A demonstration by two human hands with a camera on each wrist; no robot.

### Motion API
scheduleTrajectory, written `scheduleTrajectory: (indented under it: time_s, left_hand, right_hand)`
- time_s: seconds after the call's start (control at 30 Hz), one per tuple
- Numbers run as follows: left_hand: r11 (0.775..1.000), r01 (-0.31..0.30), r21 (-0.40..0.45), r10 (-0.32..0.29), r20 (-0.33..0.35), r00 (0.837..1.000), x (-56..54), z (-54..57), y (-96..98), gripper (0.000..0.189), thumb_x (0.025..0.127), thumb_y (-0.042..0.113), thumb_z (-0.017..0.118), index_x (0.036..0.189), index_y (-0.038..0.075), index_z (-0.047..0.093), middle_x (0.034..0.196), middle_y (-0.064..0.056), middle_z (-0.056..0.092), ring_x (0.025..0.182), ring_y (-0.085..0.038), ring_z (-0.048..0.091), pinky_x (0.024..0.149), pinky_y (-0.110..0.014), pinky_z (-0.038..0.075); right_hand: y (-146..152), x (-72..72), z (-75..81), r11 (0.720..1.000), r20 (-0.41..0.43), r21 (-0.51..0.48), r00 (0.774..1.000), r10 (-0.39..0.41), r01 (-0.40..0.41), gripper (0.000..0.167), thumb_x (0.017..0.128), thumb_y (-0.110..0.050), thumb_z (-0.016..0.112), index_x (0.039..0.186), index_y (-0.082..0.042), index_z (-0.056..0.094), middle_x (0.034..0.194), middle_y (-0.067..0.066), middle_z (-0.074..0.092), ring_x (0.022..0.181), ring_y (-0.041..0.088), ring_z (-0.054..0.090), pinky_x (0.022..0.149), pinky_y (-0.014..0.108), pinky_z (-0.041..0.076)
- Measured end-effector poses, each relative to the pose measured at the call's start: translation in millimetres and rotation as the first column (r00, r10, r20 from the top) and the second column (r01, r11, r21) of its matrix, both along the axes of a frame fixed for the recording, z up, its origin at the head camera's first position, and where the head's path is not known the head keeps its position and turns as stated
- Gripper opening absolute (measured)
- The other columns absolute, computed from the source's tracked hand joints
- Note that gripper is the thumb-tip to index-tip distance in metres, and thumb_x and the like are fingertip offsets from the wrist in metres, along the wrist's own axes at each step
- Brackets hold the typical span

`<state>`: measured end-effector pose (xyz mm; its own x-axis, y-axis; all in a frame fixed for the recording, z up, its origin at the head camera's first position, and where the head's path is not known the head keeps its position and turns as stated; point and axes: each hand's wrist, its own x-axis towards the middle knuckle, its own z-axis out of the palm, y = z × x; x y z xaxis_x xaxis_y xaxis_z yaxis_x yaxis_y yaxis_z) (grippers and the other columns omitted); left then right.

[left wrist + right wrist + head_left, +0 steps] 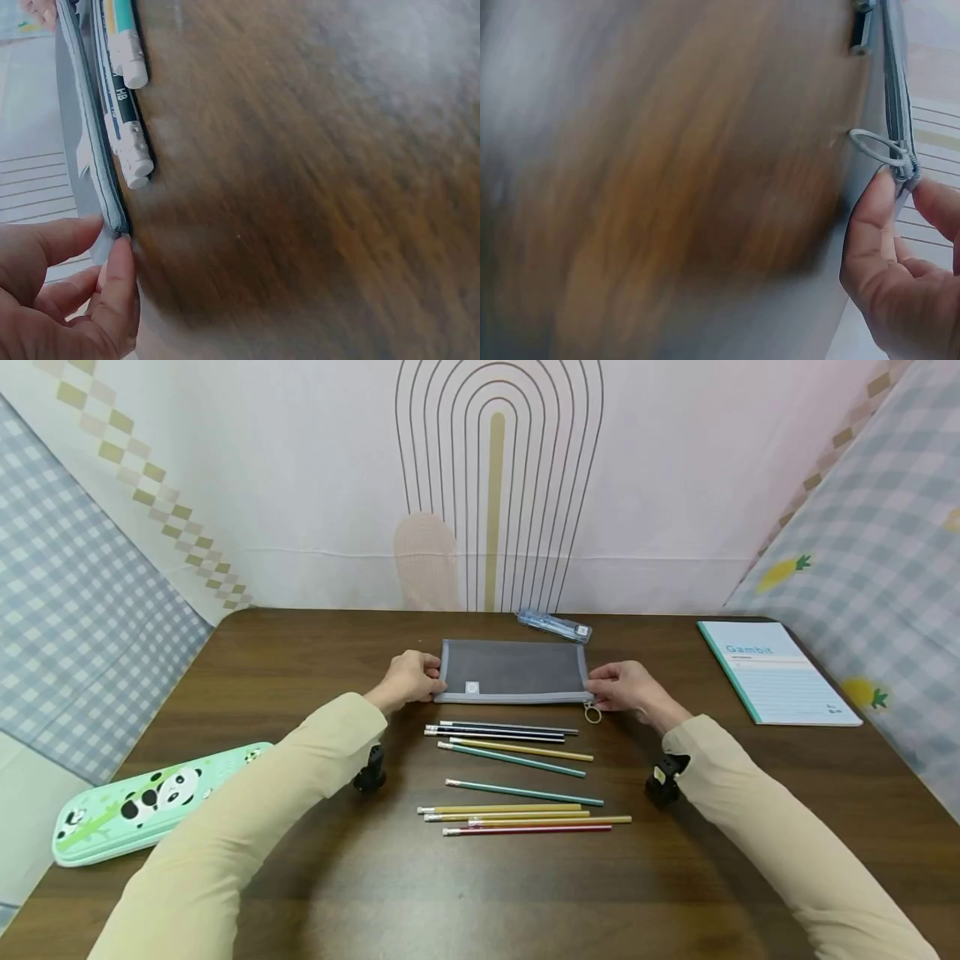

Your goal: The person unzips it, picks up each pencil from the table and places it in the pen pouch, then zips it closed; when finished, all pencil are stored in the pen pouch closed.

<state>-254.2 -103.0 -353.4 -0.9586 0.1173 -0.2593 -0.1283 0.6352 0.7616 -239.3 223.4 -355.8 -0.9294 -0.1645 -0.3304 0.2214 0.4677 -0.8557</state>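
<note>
A grey zip pouch [517, 668] with a pale zipper edge and a small white label lies toward the back middle of the table. My left hand [408, 681] pinches its near left corner between thumb and fingers; the left wrist view shows the zipper end [112, 214] at those fingertips. At the near right corner, my right hand [626, 687] pinches the pouch beside the zipper's ring pull [877, 148]. The zipper looks closed. Just in front of the pouch lie dark pencils [495, 732], a yellow pencil [525, 750] and a teal pencil [513, 759].
Nearer are another teal pencil [525, 792], several yellow pencils [517, 815] and a red pencil [532, 831]. A green panda pencil case [161, 797] lies at left, a notebook [780, 677] at right. Behind the pouch is a clear blue packet [553, 626].
</note>
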Motion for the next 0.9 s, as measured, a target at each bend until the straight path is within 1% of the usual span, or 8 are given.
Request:
scheduleTrajectory:
  time_s: [0.33, 0.5, 0.57, 0.63, 0.7, 0.77, 0.83, 0.9]
  left_hand:
    - [0.99, -0.068, 0.123, 0.059, 0.068, 0.996, 0.2, 3.4, -5.2, 0.046, 0.087, 0.0, 0.063, 0.132, 0.004, 0.051, 0.121, -0.019, 0.06, 0.1, -0.023, 0.061, 0.074, -0.026, 0.058]
    - [0.995, -0.06, 0.086, 0.057, 0.037, 0.998, -0.3, 2.4, -7.6, 0.045, 0.087, 0.001, 0.063, 0.131, 0.004, 0.052, 0.117, -0.019, 0.062, 0.096, -0.022, 0.062, 0.072, -0.026, 0.058]
    - [0.998, -0.042, 0.043, 0.042, -0.001, 0.999, -0.7, 1.4, -8.6, 0.044, 0.087, 0.002, 0.063, 0.131, 0.003, 0.053, 0.117, -0.019, 0.062, 0.098, -0.024, 0.063, 0.075, -0.029, 0.058]
    - [0.999, -0.017, -0.041, 0.014, -0.08, 0.997, -0.3, 1.7, -8.7, 0.044, 0.087, 0.005, 0.064, 0.129, 0.002, 0.054, 0.117, -0.018, 0.063, 0.104, -0.026, 0.061, 0.084, -0.033, 0.055]
    - [0.992, -0.001, -0.126, -0.023, -0.193, 0.981, 0.6, 2.3, -6.8, 0.043, 0.086, 0.008, 0.065, 0.127, 0.002, 0.056, 0.116, -0.017, 0.063, 0.106, -0.027, 0.06, 0.09, -0.038, 0.051]
    - [0.984, 0.008, -0.179, -0.065, -0.314, 0.947, 2.9, 3.2, -1.2, 0.039, 0.085, 0.011, 0.067, 0.123, 0.001, 0.059, 0.115, -0.016, 0.064, 0.106, -0.028, 0.06, 0.091, -0.04, 0.049]
    - [0.984, 0.034, -0.174, -0.101, -0.396, 0.913, 8.1, 4.7, 9.8, 0.033, 0.085, 0.012, 0.068, 0.116, 0.002, 0.062, 0.111, -0.014, 0.065, 0.101, -0.026, 0.062, 0.089, -0.038, 0.05]
    - [0.986, 0.106, -0.132, -0.154, -0.442, 0.884, 15.5, 6.1, 24.9, 0.025, 0.085, 0.013, 0.069, 0.107, 0.002, 0.065, 0.104, -0.012, 0.067, 0.092, -0.023, 0.065, 0.083, -0.032, 0.053]
  right_hand:
    - [1.6, 1.2, 2.1, 0.976, 0.175, -0.212, 0.985, -0.004, 0.042, 0.057, 0.097, -0.012, 0.051, 0.143, 0.008, 0.023, 0.088, -0.004, 0.054, 0.069, 0.004, 0.055, 0.067, 0.015, 0.053]
    - [-1.9, 2.7, 3.9, 0.955, 0.231, -0.287, 0.973, -0.002, 0.07, 0.055, 0.097, -0.011, 0.051, 0.141, 0.008, 0.023, 0.08, -0.005, 0.056, 0.067, 0.005, 0.057, 0.065, 0.016, 0.053]
    - [-4.4, 2.7, 4.4, 0.947, 0.24, -0.31, 0.971, -0.005, 0.082, 0.043, 0.097, -0.01, 0.05, 0.133, 0.004, 0.032, 0.078, -0.004, 0.056, 0.066, 0.006, 0.058, 0.065, 0.016, 0.054]
    - [-7.0, 3.0, 5.4, 0.938, 0.238, -0.336, 0.971, -0.002, 0.084, 0.028, 0.097, -0.008, 0.05, 0.121, 0.001, 0.039, 0.078, -0.003, 0.056, 0.066, 0.007, 0.058, 0.064, 0.016, 0.054]
    - [-9.6, 3.1, 6.0, 0.929, 0.238, -0.36, 0.971, 0.001, 0.088, 0.016, 0.097, -0.007, 0.049, 0.109, -0.003, 0.04, 0.077, -0.001, 0.056, 0.066, 0.008, 0.058, 0.064, 0.016, 0.054]
    - [-11.8, 3.6, 6.3, 0.92, 0.244, -0.381, 0.97, 0.007, 0.089, 0.012, 0.097, -0.006, 0.049, 0.105, -0.005, 0.041, 0.076, 0.0, 0.056, 0.065, 0.008, 0.059, 0.063, 0.017, 0.055]
    - [-13.5, 4.5, 6.4, 0.912, 0.252, -0.399, 0.968, 0.013, 0.092, 0.011, 0.097, -0.004, 0.048, 0.104, -0.005, 0.04, 0.075, 0.002, 0.057, 0.065, 0.009, 0.059, 0.063, 0.017, 0.055]
    - [-15.1, 5.5, 6.7, 0.903, 0.262, -0.417, 0.965, 0.015, 0.099, 0.01, 0.097, -0.004, 0.047, 0.104, -0.005, 0.04, 0.075, 0.002, 0.057, 0.065, 0.01, 0.06, 0.063, 0.018, 0.055]
